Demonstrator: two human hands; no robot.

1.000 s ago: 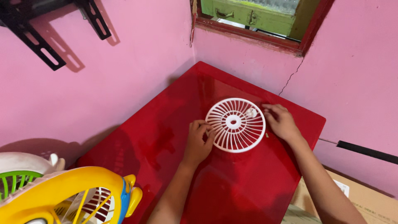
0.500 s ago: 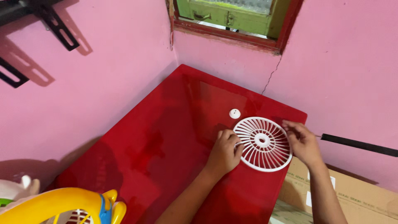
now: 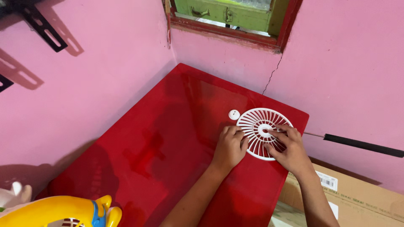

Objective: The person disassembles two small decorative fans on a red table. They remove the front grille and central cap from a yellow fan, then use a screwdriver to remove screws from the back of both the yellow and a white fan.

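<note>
Head view is showing a white round fan grille (image 3: 261, 126) lying flat near the far right corner of the red table (image 3: 168, 138). Left hand (image 3: 229, 148) is pressing curled fingers together against the grille's near-left rim. Right hand (image 3: 288, 147) is lying over the grille's right side, fingers slightly apart, reaching its hub. Small white cap (image 3: 234, 114) is sitting just left of the grille.

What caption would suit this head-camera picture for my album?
Two bare hands, left hand and right hand, rest on a white round fan grille on a red table, small white cap beside it.
</note>
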